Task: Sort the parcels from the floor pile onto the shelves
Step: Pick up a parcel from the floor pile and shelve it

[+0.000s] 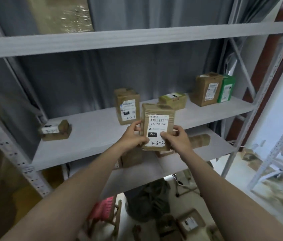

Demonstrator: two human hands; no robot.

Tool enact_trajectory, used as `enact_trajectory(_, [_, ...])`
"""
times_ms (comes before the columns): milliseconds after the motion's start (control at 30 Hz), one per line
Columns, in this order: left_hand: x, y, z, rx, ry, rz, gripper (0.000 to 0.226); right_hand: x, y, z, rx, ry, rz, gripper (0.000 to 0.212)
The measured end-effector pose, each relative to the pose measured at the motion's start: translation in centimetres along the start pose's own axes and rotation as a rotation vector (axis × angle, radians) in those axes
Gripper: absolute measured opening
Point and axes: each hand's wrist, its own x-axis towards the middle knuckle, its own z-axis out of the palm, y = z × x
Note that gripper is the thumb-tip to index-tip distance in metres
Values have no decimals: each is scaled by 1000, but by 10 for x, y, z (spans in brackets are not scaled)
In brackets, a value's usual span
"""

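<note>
I hold a brown cardboard parcel (157, 126) upright at the front edge of the grey middle shelf (92, 134). Its white label faces me, with "220-220-C40" printed and "3-2-2" handwritten on it. My left hand (133, 134) grips its left side and my right hand (176, 137) grips its lower right corner. Behind it stands another brown parcel (127, 106) with a label. More parcels lie on the floor (190, 223) below.
The same shelf carries a flat parcel (55, 130) at the left, a low green-topped box (173, 100), a tall brown box (206, 89) and a green box (226, 88) at the right. A lower shelf (212, 145) holds more parcels. A dark bag (148, 200) lies on the floor.
</note>
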Motion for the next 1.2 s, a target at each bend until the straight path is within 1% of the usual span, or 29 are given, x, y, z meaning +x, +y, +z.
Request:
enact_trajectory(67, [-3, -6, -27, -4, 37, 11, 85, 2, -5, 33, -1, -5, -39, 50])
enact_trajectory(233, [-7, -34, -88, -51, 113, -22, 76, 4, -15, 111, -33, -1, -68, 41])
enact_trajectory(333, [-7, -58, -124, -84, 189, -52, 68, 5, -21, 154, -100, 9, -122, 26])
enact_trajectory(400, [-5, -70, -144, -102, 242, -63, 67, 8, -26, 178, -88, -25, -116, 17])
enact_trajectory(433, [-4, -74, -152, -108, 269, -68, 67, 11, -27, 190, -52, -67, -98, 19])
enact_trajectory(500, [2, -78, -166, -120, 314, -79, 67, 15, -33, 209, 63, -166, -18, 31])
enact_trajectory(600, [16, -84, -180, -107, 380, -83, 67, 25, -39, 236, 188, -253, 85, 41])
enact_trajectory(700, [31, -93, -191, -82, 435, -99, 67, 39, -36, 255, 263, -334, 186, 39])
enact_trajectory(767, [40, -100, -198, -88, 427, -151, 66, 49, -30, 266, 277, -373, 236, 35])
enact_trajectory(800, [43, -102, -201, -105, 405, -175, 66, 50, -27, 270, 268, -348, 235, 35])
enact_trajectory(833, [47, -105, -204, -121, 383, -192, 66, 50, -23, 272, 261, -289, 202, 34])
enact_trajectory(867, [50, -106, -207, -134, 367, -195, 65, 49, -18, 272, 249, -223, 124, 29])
enact_trajectory(900, [52, -107, -209, -147, 357, -205, 63, 48, -12, 271, 233, -203, 27, 21])
enact_trajectory(933, [55, -108, -211, -160, 346, -220, 60, 47, -6, 272, 221, -250, -59, 15])
enact_trajectory(967, [56, -109, -213, -159, 330, -235, 59, 46, -1, 274, 206, -351, -106, 16])
enact_trajectory(1033, [62, -113, -220, -113, 301, -247, 60, 52, 2, 286, 166, -605, -123, 18])
enact_trajectory(1067, [65, -116, -224, -97, 303, -251, 62, 57, 2, 294, 147, -687, -116, 18])
enact_trajectory(1100, [68, -117, -228, -92, 323, -264, 64, 62, 0, 301, 125, -719, -103, 18])
enact_trajectory(1200, [75, -114, -235, -117, 407, -309, 59, 80, 0, 318, 119, -703, -57, 19])
